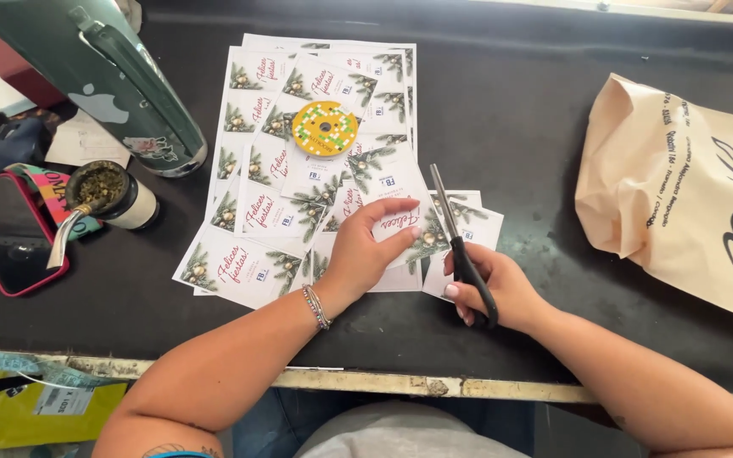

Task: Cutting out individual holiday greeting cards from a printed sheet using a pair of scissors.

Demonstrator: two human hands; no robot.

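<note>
My left hand [365,253] has its grip pinched on a printed holiday card [400,222], holding it just above the cut cards [252,263] spread across the black desk [553,153]. My right hand [494,288] is clenched through the handles of the scissors [456,229], blades together beside the card's edge. A yellow ribbon spool [325,128] rests on the sheets behind.

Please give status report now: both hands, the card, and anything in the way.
Left hand holds white printed paper card. Right hand grips black-handled metal scissors, blades at card edge. Yellow round ribbon spool rests on card sheets behind, apart from the cut.
</note>
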